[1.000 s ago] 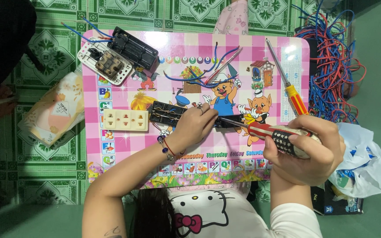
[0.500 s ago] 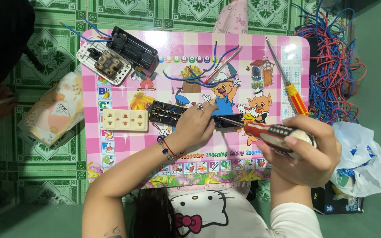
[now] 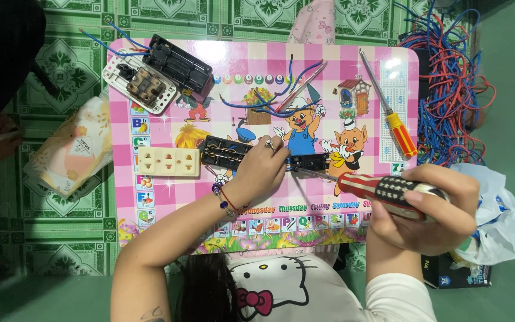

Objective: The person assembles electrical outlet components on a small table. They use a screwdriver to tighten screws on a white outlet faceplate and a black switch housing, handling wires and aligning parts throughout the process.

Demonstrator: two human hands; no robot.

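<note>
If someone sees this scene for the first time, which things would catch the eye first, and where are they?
First, the bright pink cartoon tabletop, which fills the middle of the view. On it, the left hand presses on a long black socket strip, while the right hand grips a red and dark striped screwdriver whose tip points at the strip. A tangle of red and blue wires lies off the table's right edge.

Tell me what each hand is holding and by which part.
Right hand grips a screwdriver by its red patterned handle, tip at the black socket strip. Left hand presses on that strip's middle, pinning it to the pink table.
</note>
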